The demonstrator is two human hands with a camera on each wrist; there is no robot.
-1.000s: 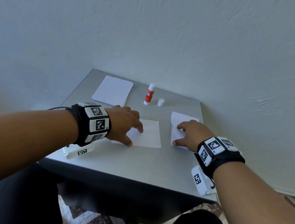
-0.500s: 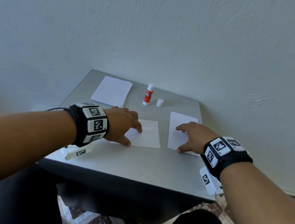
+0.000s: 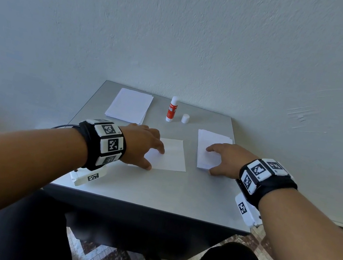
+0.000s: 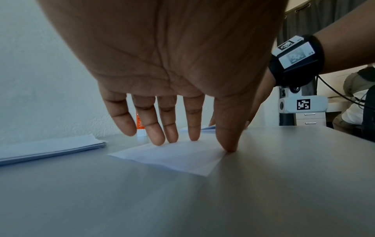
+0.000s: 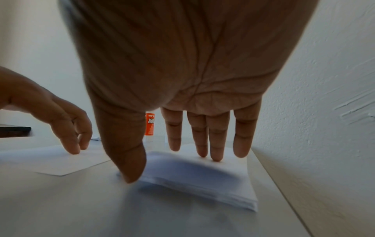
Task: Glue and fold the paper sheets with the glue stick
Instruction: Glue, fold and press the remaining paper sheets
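My L hand (image 3: 143, 145) is flat on the single sheet (image 3: 170, 156) at counter centre, fingers straight, thumb tip pinning the near edge; grip released, nothing held. My R hand (image 3: 226, 160) is spread over the folded stack (image 3: 209, 145) at about 3 o'clock from that sheet, mid fingertips touching the top, thumb down at the stack's near-left corner. Also a released grip, pressing not pinching. R wrist view is blurred at the stack edge, so I can't tell how neatly it's squared.

Glue stick (image 3: 172, 111) stands upright at 12 o'clock, uncapped, its cap (image 3: 185, 118) just beside it at its 3 o'clock. Fresh sheets pile (image 3: 129, 105) sits at 11 o'clock on the counter (image 3: 177, 193), well apart from my hands.

My read: one folded piece is just set on the done stack, and the next sheet is ready for glue.

Doing it well, imo:
- Keep L fingers flat and near the sheet's left side so the right/centre part stays bare for the glue pass.
- Lift R hand straight up off the stack, no sideways drag, or the top pieces slide toward the counter edge at 3 o'clock.
- Reach R to 12 o'clock, take the stick low on the barrel; mind the cap next to it.
- Light even strokes, w/ L holding firm so paper doesn't buckle.
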